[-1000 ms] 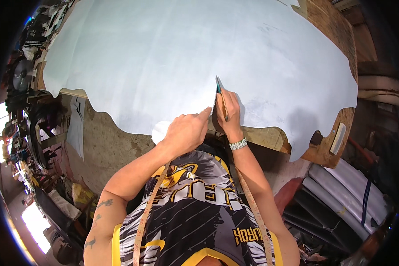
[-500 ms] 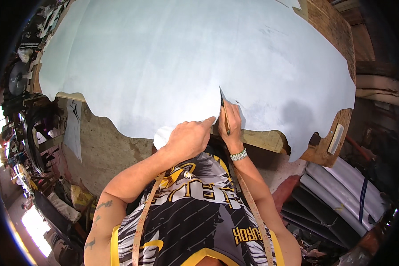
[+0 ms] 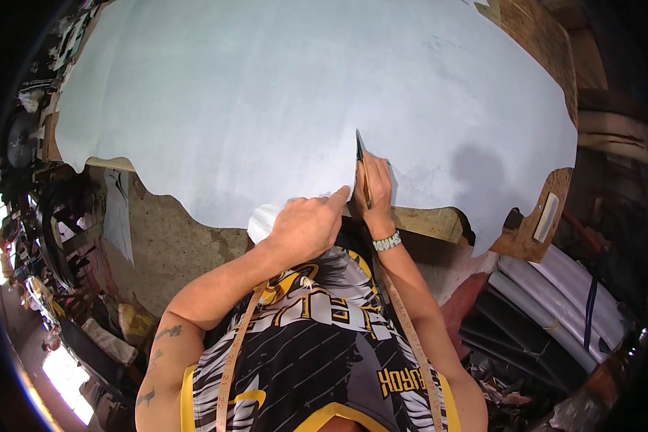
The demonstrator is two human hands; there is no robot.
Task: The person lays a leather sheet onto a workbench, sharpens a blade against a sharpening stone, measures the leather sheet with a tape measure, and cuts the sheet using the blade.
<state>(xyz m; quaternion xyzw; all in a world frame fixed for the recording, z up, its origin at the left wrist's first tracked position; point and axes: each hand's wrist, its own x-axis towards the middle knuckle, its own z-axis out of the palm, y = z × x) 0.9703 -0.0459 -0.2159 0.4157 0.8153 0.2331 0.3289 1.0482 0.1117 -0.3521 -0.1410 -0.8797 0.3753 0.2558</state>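
A large pale grey-blue leather hide [image 3: 252,108] with a wavy edge is spread over the table. My left hand [image 3: 302,223] is closed on its near edge, where a whitish flap [image 3: 263,220] curls up; the index finger points along a cut edge. Close beside it, my right hand [image 3: 376,191] grips a slim knife [image 3: 368,183] with a brownish handle. The knife's dark tip end stands at the top of a narrow slit in the hide, and the fingers partly hide the tool.
The wooden table [image 3: 533,43] shows past the hide at the right, with a pale flat bar [image 3: 546,217] on its corner. Grey and black rolls [image 3: 547,302] lie at the lower right. A hide scrap [image 3: 117,223] hangs at the left. A tape measure [image 3: 235,353] hangs round my neck.
My right hand and the knife have moved slightly away from me, and the slit reaches a little farther up the hide. My left hand has hardly moved.
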